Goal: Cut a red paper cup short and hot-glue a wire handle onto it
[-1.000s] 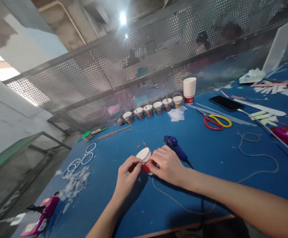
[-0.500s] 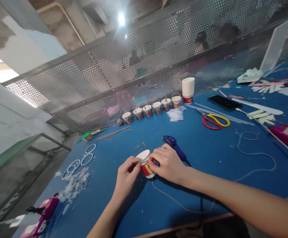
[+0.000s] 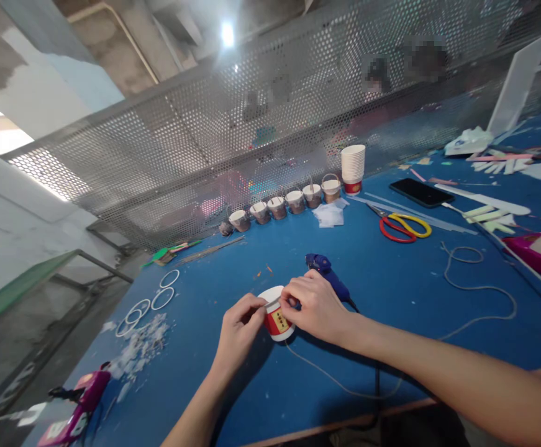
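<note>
A small paper cup, red and white with a yellow label, stands between my hands, its open top tilted slightly. My left hand is closed at the cup's left side, thumb and forefinger pinched at the rim. On the other side my right hand pinches near the rim, its fingertips partly hidden. A thin grey cord runs from beneath the cup across the table to the right; a grey line shows along the rim between my fingers. Just behind my right hand lies a blue glue gun.
Several wrapped cups line the perforated metal screen, beside a stack of paper cups. Red-and-yellow-handled scissors and a phone lie right. White rings, scraps and a purple power strip are left.
The cup has turned and tipped slightly between my fingers, so more of its yellow label faces me. Both hands stay in almost the same place.
</note>
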### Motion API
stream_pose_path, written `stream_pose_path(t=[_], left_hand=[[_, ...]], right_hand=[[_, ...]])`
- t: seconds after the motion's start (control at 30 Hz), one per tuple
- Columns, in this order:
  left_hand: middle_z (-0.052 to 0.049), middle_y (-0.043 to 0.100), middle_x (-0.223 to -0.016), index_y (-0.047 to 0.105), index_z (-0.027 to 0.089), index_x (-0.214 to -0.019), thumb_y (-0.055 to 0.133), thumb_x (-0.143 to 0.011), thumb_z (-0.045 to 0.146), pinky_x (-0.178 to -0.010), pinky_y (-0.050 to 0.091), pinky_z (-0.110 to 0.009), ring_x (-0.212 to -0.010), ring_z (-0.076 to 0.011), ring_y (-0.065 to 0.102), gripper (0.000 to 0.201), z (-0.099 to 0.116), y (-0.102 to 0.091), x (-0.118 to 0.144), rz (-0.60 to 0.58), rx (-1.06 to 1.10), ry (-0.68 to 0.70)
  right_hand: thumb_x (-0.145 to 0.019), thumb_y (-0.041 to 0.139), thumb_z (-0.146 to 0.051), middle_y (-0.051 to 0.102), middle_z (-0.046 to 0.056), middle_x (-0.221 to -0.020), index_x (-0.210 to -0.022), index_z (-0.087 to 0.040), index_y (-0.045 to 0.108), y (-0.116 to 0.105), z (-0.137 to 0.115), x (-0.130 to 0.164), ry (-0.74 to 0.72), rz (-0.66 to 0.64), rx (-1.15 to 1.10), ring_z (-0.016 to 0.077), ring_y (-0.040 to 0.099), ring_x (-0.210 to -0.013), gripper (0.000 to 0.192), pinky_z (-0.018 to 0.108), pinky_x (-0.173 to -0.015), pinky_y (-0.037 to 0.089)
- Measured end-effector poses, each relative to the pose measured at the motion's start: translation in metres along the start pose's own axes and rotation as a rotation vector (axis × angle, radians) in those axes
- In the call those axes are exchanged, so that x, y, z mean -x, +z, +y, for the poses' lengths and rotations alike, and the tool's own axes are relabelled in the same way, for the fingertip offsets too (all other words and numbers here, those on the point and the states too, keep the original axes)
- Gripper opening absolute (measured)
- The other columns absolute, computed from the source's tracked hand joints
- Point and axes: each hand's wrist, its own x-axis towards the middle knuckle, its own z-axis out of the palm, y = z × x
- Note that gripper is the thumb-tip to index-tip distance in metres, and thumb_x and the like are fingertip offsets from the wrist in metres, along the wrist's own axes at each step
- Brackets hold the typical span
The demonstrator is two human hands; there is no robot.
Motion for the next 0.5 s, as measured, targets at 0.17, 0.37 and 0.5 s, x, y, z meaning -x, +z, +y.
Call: stream_pose_path(t=[0.17,0.37,0.5], left_hand=[[0.001,0.054,-0.059,0.068,0.018,-0.063,0.058,-0.072,0.024,-0.054,0.036,-0.023,-0.056,-0.0128,0.047,0.015,-0.001,-0.001,0.000,-0.026,0.005,0.022],[0.000,0.053,-0.059,0.070,0.018,-0.066,0.056,-0.073,0.024,-0.053,0.036,-0.024,-0.055,-0.0132,0.047,0.017,-0.005,-0.006,0.000,-0.082,0.038,0.050],[0.001,0.053,-0.060,0.069,0.017,-0.066,0.060,-0.075,0.028,-0.053,0.036,-0.024,-0.054,-0.0117,0.045,0.017,-0.009,-0.008,-0.001,-0.083,0.069,0.052]], right_hand=[[-0.075,0.060,-0.008,0.058,-0.005,-0.057,-0.061,-0.018,0.054,-0.005,-0.005,-0.001,0.116,-0.069,-0.114,0.0099,0.050,-0.054,0.018,0.027,-0.066,0.031],[-0.073,0.063,-0.008,0.060,-0.005,-0.057,-0.063,-0.018,0.060,-0.013,-0.006,-0.005,0.270,-0.147,-0.217,0.0095,0.051,-0.054,0.014,0.027,-0.068,0.035],[-0.073,0.065,-0.009,0.062,-0.004,-0.059,-0.063,-0.018,0.061,-0.015,-0.005,-0.008,0.342,-0.176,-0.229,0.0103,0.053,-0.056,0.013,0.028,-0.069,0.037]])
